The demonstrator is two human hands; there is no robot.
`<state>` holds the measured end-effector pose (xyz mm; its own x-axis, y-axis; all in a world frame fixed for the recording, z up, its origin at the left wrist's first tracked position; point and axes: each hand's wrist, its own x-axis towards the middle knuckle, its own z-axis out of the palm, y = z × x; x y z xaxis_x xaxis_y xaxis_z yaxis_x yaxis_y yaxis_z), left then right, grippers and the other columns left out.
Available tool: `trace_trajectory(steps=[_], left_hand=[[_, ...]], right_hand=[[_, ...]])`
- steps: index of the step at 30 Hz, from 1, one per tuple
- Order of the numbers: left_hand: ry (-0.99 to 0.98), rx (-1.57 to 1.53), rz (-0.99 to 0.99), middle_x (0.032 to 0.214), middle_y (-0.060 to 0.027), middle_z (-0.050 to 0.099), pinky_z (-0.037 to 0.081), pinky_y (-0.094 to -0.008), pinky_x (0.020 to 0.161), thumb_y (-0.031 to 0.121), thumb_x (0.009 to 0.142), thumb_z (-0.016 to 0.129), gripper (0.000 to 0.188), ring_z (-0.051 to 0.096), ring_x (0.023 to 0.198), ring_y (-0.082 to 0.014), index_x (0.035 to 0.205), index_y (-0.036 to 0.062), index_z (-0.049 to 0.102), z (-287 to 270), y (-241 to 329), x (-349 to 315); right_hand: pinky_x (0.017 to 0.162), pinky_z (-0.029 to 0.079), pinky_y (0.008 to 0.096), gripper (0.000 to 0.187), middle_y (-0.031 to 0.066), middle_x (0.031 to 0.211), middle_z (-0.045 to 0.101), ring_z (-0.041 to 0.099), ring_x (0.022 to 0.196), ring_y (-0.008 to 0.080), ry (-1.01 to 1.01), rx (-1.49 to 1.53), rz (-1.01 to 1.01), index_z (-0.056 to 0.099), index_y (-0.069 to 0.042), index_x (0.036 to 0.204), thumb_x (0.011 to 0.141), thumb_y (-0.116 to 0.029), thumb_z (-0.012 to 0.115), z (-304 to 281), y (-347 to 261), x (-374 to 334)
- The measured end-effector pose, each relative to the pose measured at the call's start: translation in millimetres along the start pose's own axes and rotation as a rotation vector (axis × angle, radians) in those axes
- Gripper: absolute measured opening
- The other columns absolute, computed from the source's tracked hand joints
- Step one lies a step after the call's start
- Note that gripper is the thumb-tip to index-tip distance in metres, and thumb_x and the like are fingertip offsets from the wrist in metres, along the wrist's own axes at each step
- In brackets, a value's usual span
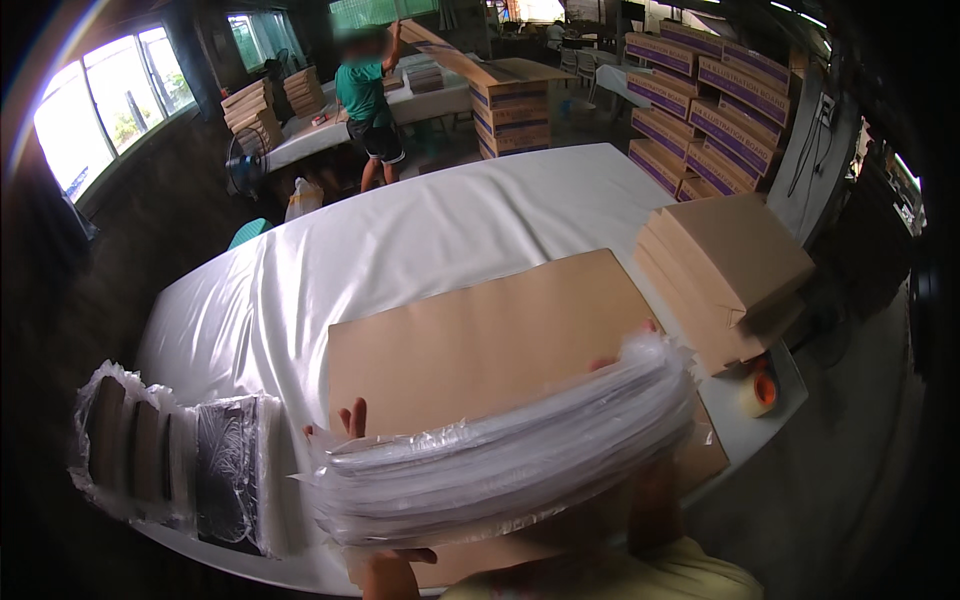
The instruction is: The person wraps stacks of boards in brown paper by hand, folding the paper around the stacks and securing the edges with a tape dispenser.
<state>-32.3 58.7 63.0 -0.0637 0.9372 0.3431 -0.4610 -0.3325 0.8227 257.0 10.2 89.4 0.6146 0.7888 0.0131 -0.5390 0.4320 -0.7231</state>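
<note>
Stack: thick bundle of flat sheets in clear film (500, 455), held up in both hands just above the near edge of the cardboard sheet (480, 335).
Cardboard: one flat brown sheet lying on the white table (400, 240), directly beyond and under the stack.
Left hand: (345, 425) at the stack's left end, fingers (357, 415) spread apart and pointing up behind the film; a thumb shows below the stack near the lower edge. It looks clamped on the stack, though the film hides most of the grip.
Right hand: (625, 350) at the stack's right end, only fingertips showing over the top; whether they close on the stack I cannot tell.
Left of the cardboard: a bagged row of dark flat packs (170, 460) on the table.
Right of the cardboard: a pile of folded brown cartons (725, 270), with a tape roll (757, 392) just beside its near corner.
Beyond the cardboard: another person (368, 100) at a far table, well apart.
Doing it well: the film looks slippery and the stack sags in the middle, so I would keep both ends level, support from beneath, and keep the stack square to the cardboard's edges so no sheets fan out.
</note>
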Motion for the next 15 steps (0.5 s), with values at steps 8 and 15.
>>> trace_trajectory(steps=[8,15], left_hand=[[-0.155,0.369,-0.087,0.100,-0.0103,0.061,0.051,-0.0346,0.078,0.020,0.062,0.083,0.062,0.060,0.088,-0.0197,0.113,0.0002,0.055,-38,-33,-25],[-0.250,0.756,-0.180,0.097,-0.0105,0.063,0.051,-0.0341,0.077,0.020,0.061,0.084,0.062,0.061,0.086,-0.0192,0.112,-0.0006,0.057,-73,-83,-67]], right_hand=[[0.097,0.036,0.0371,0.102,0.0190,0.127,0.041,0.042,0.117,0.0275,-0.001,-0.129,-0.033,0.027,-0.001,0.126,0.051,-0.037,0.086,-23,2,5],[0.095,0.039,0.0367,0.095,0.0182,0.124,0.044,0.044,0.115,0.0269,-0.055,-0.394,0.113,0.033,0.001,0.123,0.053,-0.035,0.086,-98,58,-20]])
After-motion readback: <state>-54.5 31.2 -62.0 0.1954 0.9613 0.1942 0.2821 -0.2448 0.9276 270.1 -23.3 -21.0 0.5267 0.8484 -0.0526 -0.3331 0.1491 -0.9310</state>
